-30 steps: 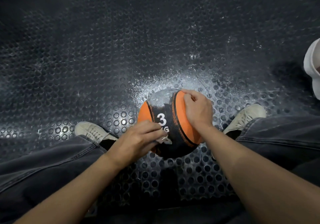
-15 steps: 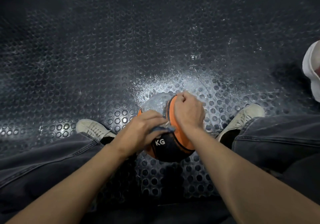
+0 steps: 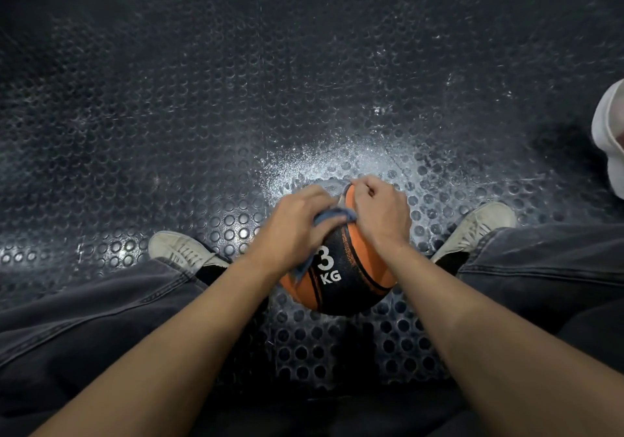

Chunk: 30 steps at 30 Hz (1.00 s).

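Head view, medicine ball (image 3: 341, 288) beneath left hand (image 3: 293, 223), cloth (image 3: 334, 215) between

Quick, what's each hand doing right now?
Left hand: closed, gripping the blue cloth against the ball.
Right hand: fingers curled over the ball's top, holding it.

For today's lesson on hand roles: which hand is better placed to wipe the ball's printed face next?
Probably left: the left hand holds the cloth against the ball, just above the print, while the right hand holds the ball's top.
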Available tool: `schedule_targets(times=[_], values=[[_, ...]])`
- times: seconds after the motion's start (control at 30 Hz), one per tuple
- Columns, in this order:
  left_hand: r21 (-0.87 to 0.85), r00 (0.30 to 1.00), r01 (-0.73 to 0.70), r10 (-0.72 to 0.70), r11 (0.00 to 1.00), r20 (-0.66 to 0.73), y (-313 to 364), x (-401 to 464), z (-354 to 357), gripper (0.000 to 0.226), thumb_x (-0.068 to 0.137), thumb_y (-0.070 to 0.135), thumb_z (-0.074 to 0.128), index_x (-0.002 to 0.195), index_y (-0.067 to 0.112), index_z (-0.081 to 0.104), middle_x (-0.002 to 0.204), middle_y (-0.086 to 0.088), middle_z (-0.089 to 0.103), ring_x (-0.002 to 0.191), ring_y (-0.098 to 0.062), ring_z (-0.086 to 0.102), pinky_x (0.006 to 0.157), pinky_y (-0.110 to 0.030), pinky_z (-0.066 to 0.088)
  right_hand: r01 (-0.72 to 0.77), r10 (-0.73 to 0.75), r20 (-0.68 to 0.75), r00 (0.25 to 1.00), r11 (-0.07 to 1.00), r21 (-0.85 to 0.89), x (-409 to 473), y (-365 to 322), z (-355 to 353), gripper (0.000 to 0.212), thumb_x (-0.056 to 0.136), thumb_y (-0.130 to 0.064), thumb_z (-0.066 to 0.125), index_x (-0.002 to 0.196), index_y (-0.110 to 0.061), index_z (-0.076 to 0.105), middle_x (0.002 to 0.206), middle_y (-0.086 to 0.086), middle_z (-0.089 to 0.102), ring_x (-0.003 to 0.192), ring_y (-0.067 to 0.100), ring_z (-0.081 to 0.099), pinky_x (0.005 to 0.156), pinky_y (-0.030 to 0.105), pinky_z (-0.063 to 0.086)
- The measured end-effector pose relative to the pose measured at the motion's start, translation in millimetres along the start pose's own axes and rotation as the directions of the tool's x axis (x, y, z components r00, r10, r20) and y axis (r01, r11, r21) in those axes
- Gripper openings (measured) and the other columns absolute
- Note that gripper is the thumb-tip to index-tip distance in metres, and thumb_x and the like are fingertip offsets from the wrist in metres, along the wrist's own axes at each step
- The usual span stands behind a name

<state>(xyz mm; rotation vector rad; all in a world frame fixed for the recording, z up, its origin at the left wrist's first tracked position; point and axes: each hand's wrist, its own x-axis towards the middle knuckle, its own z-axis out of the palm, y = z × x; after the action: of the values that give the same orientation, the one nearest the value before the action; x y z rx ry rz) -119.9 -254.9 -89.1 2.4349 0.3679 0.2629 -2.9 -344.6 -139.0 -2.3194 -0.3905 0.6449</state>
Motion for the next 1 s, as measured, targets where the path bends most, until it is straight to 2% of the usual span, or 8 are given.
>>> schedule_targets(times=[0.07,0.13,0.2,0.43,0.6,0.8,0.93,1.0], values=[[0.009,1.0,0.016,-0.016,1.0,-0.001,-3,2,0,0.02,0.085,0.026,0.069,0.093,0.008,0.073,0.085,0.004,0.06,0.075,-0.007,0.054,0.07,-0.018,0.047,-0.009,0.009,-0.002,1.0,1.0,-0.021,0,1,-5,0.03,0.102,-0.033,0.042,0.1,-0.022,0.07,0.076,-0.004,0.063,0.066,0.015,0.051,0.062,0.028,0.039],[0.005,0.994,-0.073,0.073,0.997,0.08,-16,-23,-9,0.026,0.088,0.029,0.064,0.099,0.007,0.072,0.093,0.0,0.065,0.082,-0.008,0.059,0.077,-0.019,0.05,-0.012,0.012,-0.008,1.0,1.0,-0.022,2,4,-6,0.033,0.102,-0.036,0.042,0.099,-0.02,0.07,0.076,-0.003,0.064,0.064,0.014,0.05,0.059,0.028,0.037],[-0.02,0.989,-0.077,0.079,0.997,0.127,-23,-45,-20,0.032,0.089,0.033,0.061,0.105,0.007,0.071,0.1,-0.001,0.067,0.088,-0.01,0.062,0.08,-0.024,0.053,-0.005,0.005,-0.002,1.0,1.0,-0.018,3,5,-4,0.033,0.101,-0.036,0.042,0.097,-0.019,0.07,0.075,0.0,0.066,0.061,0.015,0.048,0.057,0.027,0.033],[0.01,0.999,-0.04,0.04,0.999,0.024,-1,1,1,0.021,0.087,0.026,0.068,0.089,0.005,0.072,0.085,-0.004,0.064,0.076,-0.015,0.059,0.071,-0.032,0.051,-0.005,0.004,-0.04,0.999,1.0,-0.026,8,6,-5,0.039,0.102,-0.039,0.044,0.079,-0.013,0.063,0.069,-0.001,0.059,0.063,0.018,0.049,0.059,0.029,0.037],[0.02,0.994,-0.104,0.104,0.994,0.028,-18,-36,-13,0.026,0.084,0.021,0.068,0.101,0.002,0.071,0.096,-0.006,0.067,0.088,-0.011,0.059,0.087,-0.015,0.047,0.035,-0.035,-0.014,0.999,0.999,-0.014,4,9,-3,0.036,0.102,-0.038,0.044,0.085,-0.016,0.067,0.075,-0.004,0.066,0.057,0.01,0.044,0.053,0.024,0.028],[0.043,0.999,-0.039,0.039,0.998,-0.002,9,6,10,0.017,0.085,0.023,0.069,0.093,0.008,0.073,0.087,-0.002,0.065,0.079,-0.012,0.057,0.073,-0.029,0.052,0.036,-0.036,-0.001,0.999,0.998,-0.047,4,4,-6,0.031,0.101,-0.037,0.045,0.082,-0.021,0.064,0.073,-0.005,0.06,0.072,0.017,0.055,0.062,0.031,0.039],[0.017,0.994,-0.103,0.102,0.995,0.038,-11,-24,-6,0.024,0.088,0.024,0.064,0.102,0.006,0.072,0.096,-0.005,0.067,0.087,-0.012,0.06,0.084,-0.021,0.05,0.007,-0.008,-0.001,1.0,0.999,-0.049,6,6,-6,0.03,0.101,-0.038,0.046,0.089,-0.02,0.066,0.077,-0.009,0.06,0.069,0.011,0.05,0.065,0.028,0.033],[0.021,0.996,-0.084,0.084,0.996,0.003,-16,-47,-15,0.029,0.089,0.027,0.061,0.104,0.005,0.071,0.099,-0.006,0.068,0.091,-0.012,0.06,0.087,-0.019,0.048,0.028,-0.028,0.004,1.0,0.999,-0.024,6,4,-4,0.031,0.101,-0.036,0.045,0.092,-0.019,0.069,0.078,-0.008,0.064,0.07,0.014,0.054,0.069,0.03,0.04]])
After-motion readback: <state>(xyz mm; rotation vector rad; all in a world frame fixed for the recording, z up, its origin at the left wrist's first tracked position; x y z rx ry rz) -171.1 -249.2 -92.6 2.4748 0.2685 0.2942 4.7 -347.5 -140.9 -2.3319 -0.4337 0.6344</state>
